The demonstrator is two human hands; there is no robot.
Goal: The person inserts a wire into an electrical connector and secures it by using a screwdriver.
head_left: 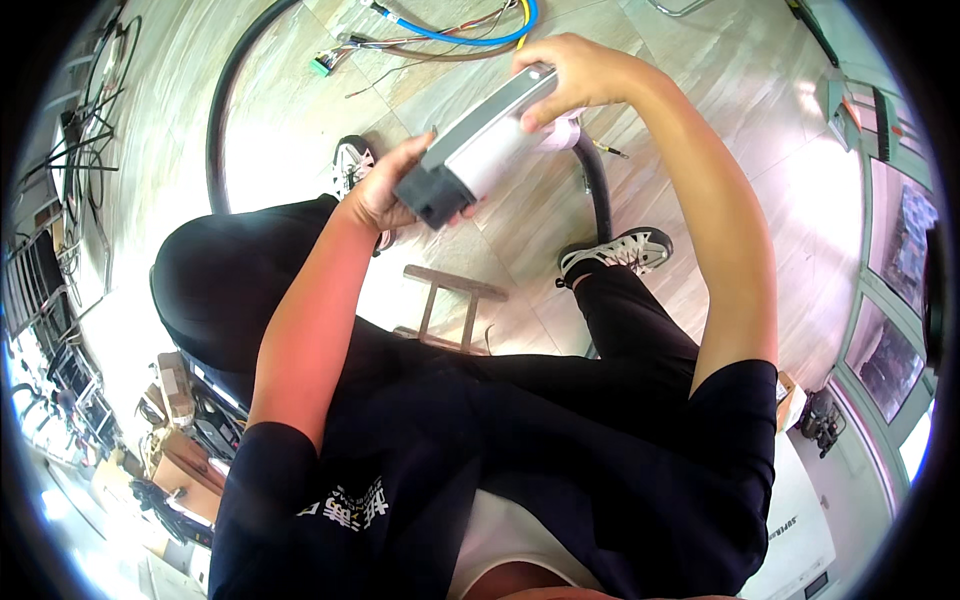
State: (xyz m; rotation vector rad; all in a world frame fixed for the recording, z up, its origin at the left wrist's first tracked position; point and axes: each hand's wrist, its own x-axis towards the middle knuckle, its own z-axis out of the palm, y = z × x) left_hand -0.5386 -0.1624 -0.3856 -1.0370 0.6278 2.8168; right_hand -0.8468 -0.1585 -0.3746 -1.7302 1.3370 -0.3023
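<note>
So both hands are busy with one thing here: a long white and grey box (500, 145) with a black end cap (437, 197), held up in the air over the tiled floor (290, 150), tilted so the capped end points down toward the left knee. The left hand (388, 190) has its grip closed around that capped end, fingertips peeking out underneath. The right hand (580, 75) is gripping the other end, thumb pressed on the white face. Below, a small wooden stool (455, 282) sits on the floor between the two shoes, partly hidden by the dark trousers. Out toward the floor's far edge there's a blue cable (460, 41) looped beside some thin wires, plus a little green connector (320, 67). A fat black hose (218, 140) curves along left of that, and a second dark hose (597, 190) runs by the right shoe (635, 250), its upper part tucked behind the box, can't tell if they touch. Cardboard boxes (190, 475) pile up near the floor's near left corner, and glass panels (885, 320) line its right edge.
</note>
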